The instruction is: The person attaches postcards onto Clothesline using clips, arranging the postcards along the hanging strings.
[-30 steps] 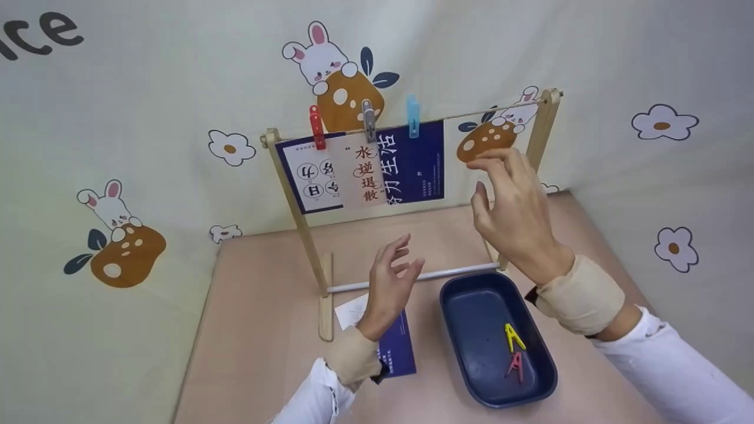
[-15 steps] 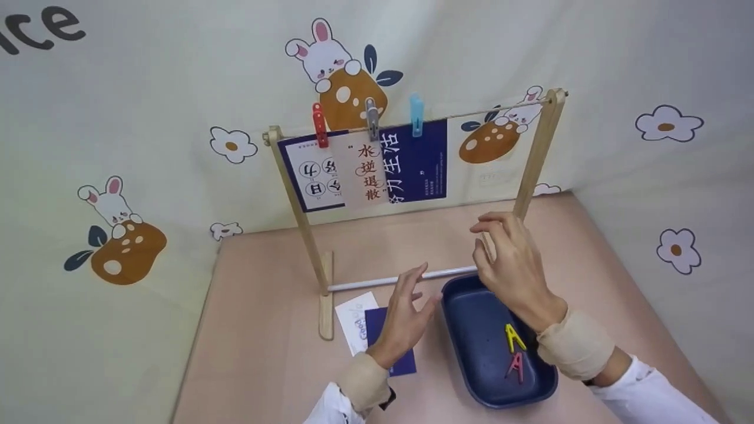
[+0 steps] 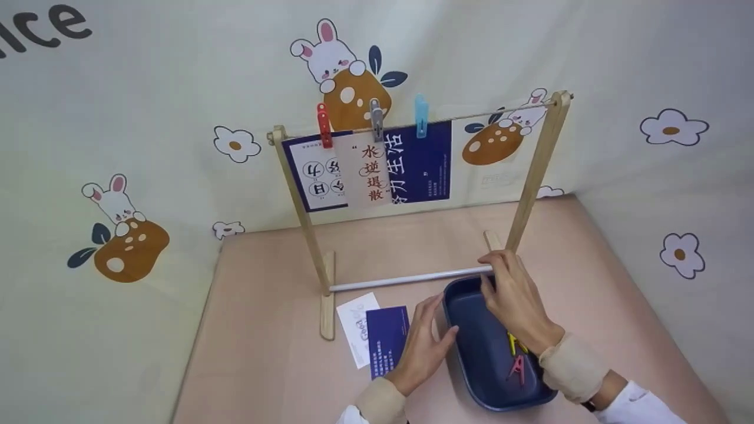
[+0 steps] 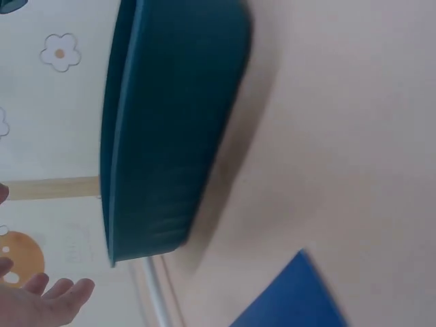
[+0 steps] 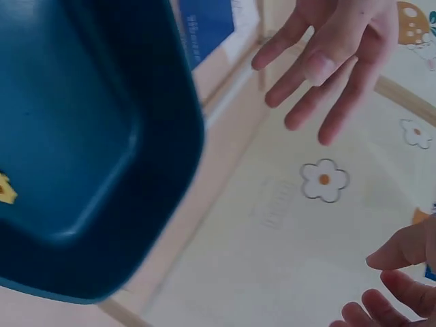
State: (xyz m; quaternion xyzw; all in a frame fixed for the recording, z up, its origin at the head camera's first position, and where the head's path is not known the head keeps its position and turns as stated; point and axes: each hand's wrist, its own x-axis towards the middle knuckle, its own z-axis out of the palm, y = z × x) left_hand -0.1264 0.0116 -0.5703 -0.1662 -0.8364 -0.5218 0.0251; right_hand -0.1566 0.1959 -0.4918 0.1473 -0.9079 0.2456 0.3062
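Observation:
My left hand, fingers extended, is beside the left wall of a dark blue bin; whether it touches the rim I cannot tell. Over the bin's far right corner is my right hand, fingers slightly bent and nothing seen in them. A yellow clothespin, partly hidden by that hand, and a pink clothespin lie in the bin. On the rope, red, grey and light blue clothespins hold up a blue-bordered card, a pale pink card and a dark blue card.
A wooden rack with a white lower bar stands behind the bin. On the pink tabletop, a dark blue card overlaps a white card left of my left hand. Patterned cloth hangs behind.
My right hand has come down from near the rack's right post to the bin. My left hand has moved right and lower, to the bin's left side. The hanging cards stay put.

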